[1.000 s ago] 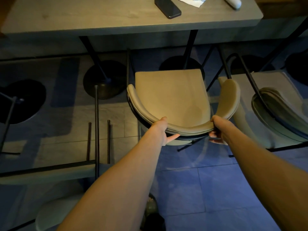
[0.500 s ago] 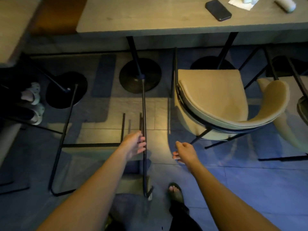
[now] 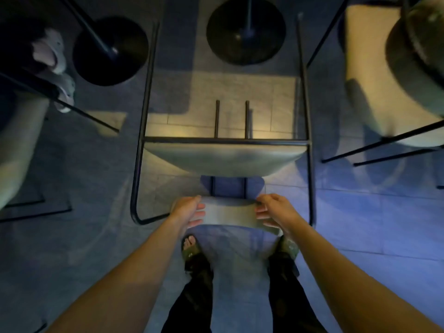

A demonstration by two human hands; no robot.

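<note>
A chair with a thin black metal frame (image 3: 303,75) lies tipped on the floor straight below me. Its grey-beige seat (image 3: 223,159) faces me edge-on. Nearest to me is the chair's padded backrest (image 3: 228,215). My left hand (image 3: 188,211) holds the backrest's left end, thumb on the top edge and fingers over the front face. At the pad's right end, my right hand (image 3: 276,212) holds it the same way. The lower edge of the pad is partly hidden by both hands.
Two round black table bases (image 3: 110,49) (image 3: 245,30) stand on the tiled floor beyond the chair. A beige armchair (image 3: 374,87) is at the right, another pale seat (image 3: 16,145) at the left. A seated person's sandalled feet (image 3: 55,66) are upper left. My own feet (image 3: 192,248) are just below the backrest.
My hands let go of the beige armchair, which now sits to the right. I turned left and down, and both hands now hold the tipped chair's backrest.
</note>
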